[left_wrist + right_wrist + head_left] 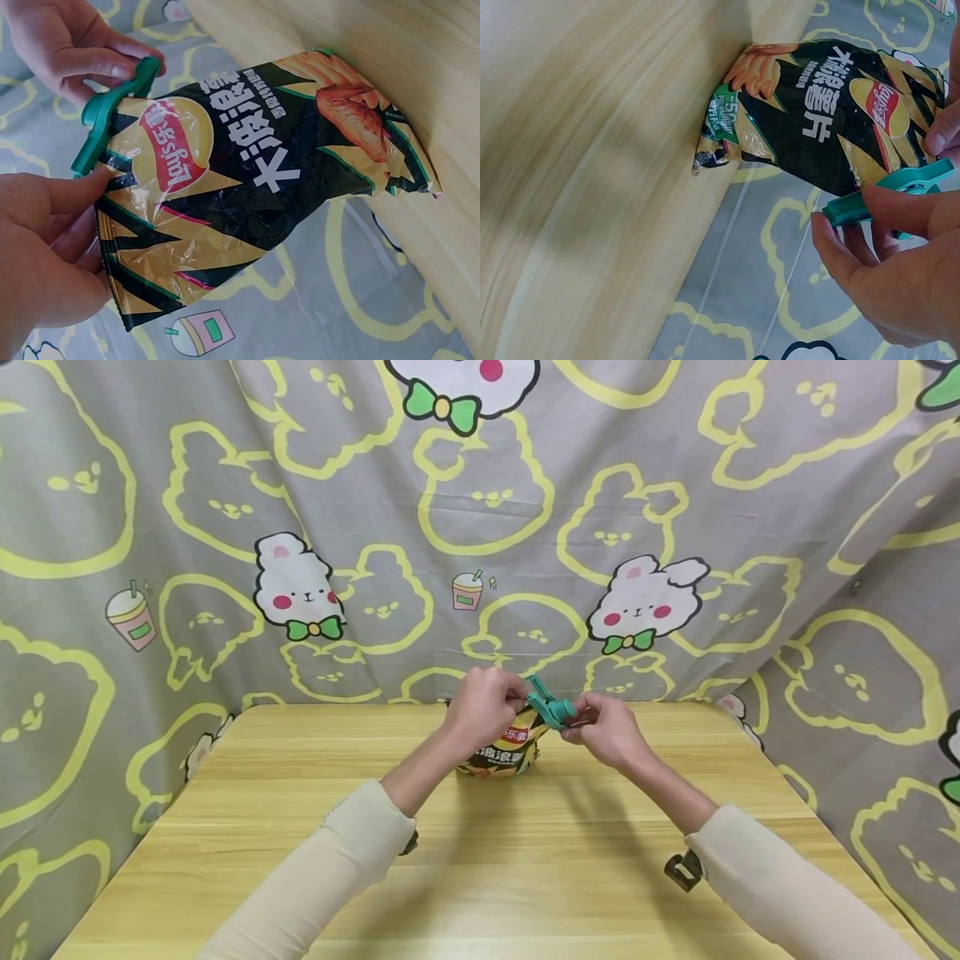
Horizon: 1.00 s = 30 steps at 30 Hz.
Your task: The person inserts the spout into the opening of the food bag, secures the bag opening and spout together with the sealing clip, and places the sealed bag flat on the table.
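A black and gold bag of potato chips [247,150] stands upright on the table, with a red and yellow logo near its top edge. My left hand [483,706] pinches that top edge at one corner. At the other corner, my right hand [606,727] holds a green bag clip [855,206] between thumb and fingers. In the left wrist view the clip lies along the bag's top edge, close to the left fingertips. The head view shows its two arms spread apart at the far end. Behind my left hand, part of the bag is hidden in the head view.
The wooden table [480,877] reaches back to a grey curtain [360,510] with yellow outlines and white cartoon animals. The bag stands near the table's far edge. Dark straps [684,870] show at both sleeve cuffs.
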### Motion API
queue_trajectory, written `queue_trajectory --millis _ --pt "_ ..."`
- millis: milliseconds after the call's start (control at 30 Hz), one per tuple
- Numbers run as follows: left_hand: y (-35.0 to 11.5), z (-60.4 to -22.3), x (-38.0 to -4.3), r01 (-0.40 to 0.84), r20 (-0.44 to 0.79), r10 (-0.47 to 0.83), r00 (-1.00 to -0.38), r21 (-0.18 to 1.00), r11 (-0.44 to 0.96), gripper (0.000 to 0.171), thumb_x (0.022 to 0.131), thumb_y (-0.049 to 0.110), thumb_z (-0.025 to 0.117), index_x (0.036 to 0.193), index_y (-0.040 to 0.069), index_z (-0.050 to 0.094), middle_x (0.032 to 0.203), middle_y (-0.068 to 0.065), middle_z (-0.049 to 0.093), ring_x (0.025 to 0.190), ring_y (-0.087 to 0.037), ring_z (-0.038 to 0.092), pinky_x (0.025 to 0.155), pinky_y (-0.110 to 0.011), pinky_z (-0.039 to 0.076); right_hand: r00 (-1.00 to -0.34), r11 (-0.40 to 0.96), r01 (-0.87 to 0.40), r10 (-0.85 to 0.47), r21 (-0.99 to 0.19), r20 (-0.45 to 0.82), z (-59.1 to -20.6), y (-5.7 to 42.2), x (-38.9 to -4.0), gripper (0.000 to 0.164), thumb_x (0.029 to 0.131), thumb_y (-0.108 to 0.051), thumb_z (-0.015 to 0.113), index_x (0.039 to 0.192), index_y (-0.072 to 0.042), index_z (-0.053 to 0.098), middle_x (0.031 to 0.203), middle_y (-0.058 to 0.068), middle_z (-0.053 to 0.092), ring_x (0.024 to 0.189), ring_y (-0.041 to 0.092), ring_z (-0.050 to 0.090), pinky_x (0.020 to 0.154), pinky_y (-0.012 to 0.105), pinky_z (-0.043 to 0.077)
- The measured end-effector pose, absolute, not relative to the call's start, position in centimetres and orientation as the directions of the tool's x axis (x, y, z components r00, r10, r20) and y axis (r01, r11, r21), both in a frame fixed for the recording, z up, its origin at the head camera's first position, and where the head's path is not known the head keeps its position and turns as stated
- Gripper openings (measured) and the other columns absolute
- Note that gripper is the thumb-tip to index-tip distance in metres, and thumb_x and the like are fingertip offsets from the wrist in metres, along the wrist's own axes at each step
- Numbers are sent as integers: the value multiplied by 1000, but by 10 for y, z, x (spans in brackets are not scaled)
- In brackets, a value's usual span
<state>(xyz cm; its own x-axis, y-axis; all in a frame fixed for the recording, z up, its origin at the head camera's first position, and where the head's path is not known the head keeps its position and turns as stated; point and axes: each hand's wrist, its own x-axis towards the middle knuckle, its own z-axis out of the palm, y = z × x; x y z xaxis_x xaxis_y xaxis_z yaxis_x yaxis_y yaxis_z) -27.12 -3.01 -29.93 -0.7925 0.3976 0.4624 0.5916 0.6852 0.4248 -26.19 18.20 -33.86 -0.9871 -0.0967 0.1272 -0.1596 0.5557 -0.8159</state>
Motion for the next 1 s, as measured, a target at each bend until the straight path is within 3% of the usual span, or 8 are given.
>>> queue_trajectory --millis 200,467,667,1000 --pt "-30 -298 -271 586 468 390 -793 415 696 16 89 -3 71 91 8 82 88 -4 79 71 -10 68 69 -24 59 -983 576 -185 -111 -796 149 -338 183 -262 19 85 1 77 100 2 66 99 18 75 93 25 73 81 35 61" --pt "-30 -299 -271 572 467 371 -803 429 699 10 89 0 74 86 7 80 84 -4 78 68 -11 67 63 -22 55 -984 575 -180 -109 -798 143 -336 182 -261 26 85 1 76 108 3 64 103 20 74 97 28 73 82 35 62" --pt "-30 -298 -269 544 456 344 -821 439 715 7 89 3 76 87 6 69 84 -5 76 74 -16 71 65 -27 58 -984 566 -175 -113 -805 135 -336 181 -261 35 86 2 76 119 6 65 107 23 73 101 32 72 84 35 62" --pt "-30 -299 -269 512 418 326 -848 489 706 33 91 4 74 123 5 66 89 -7 79 78 -16 75 65 -26 58 -981 577 -195 -125 -793 150 -333 181 -259 31 86 0 77 115 6 69 105 22 73 98 31 72 83 35 62"
